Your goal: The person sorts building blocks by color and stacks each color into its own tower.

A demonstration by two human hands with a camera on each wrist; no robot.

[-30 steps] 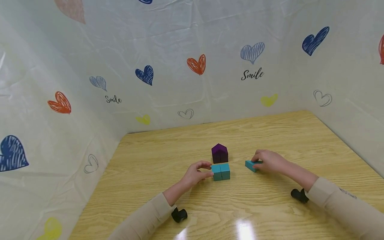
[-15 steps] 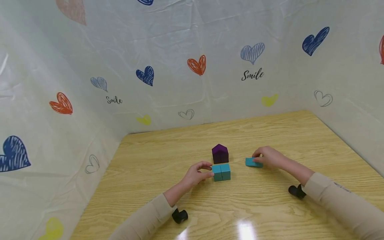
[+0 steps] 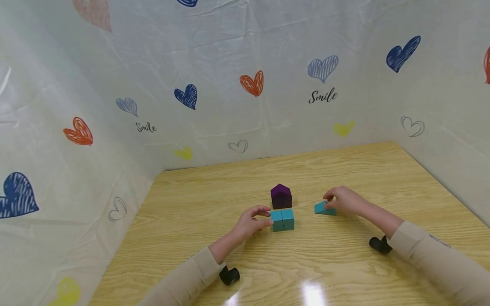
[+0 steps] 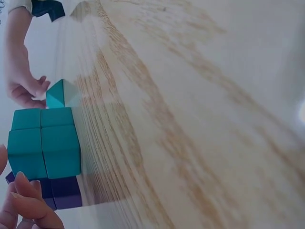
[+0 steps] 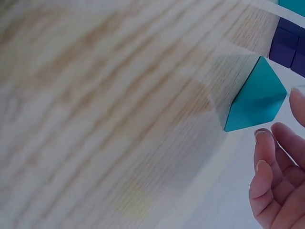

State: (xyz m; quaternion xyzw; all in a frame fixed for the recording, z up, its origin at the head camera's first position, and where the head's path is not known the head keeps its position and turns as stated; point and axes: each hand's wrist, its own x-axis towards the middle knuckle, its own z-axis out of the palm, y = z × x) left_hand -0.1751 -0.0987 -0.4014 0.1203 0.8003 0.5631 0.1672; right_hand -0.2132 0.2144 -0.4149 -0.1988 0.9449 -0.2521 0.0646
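Two teal cube-like blocks (image 3: pixel 282 219) stand side by side on the table, a seam between them. My left hand (image 3: pixel 250 222) touches the left side of this pair, its thumb and index finger spread at the near and far corners. To the right lies a teal triangular block (image 5: pixel 257 98), resting on the table with a triangular face showing. My right hand (image 3: pixel 343 200) is at its right end, thumb and fingers loosely parted around it. In the right wrist view a slight gap shows between the fingertips and the block. Behind the teal pair sits a purple house-shaped stack (image 3: pixel 281 196) with a peaked top.
A light wood-grain table (image 3: pixel 214 191) carries all the blocks. Behind and beside it hangs a white sheet (image 3: pixel 214 119) printed with hearts and "Smile". Black wrist devices (image 3: pixel 229 276) show under both sleeves.
The triangular block has turned from a tilted pose through a flat rectangular look to one with a sloped side. My right hand has shifted slightly with it. The left hand stays still.
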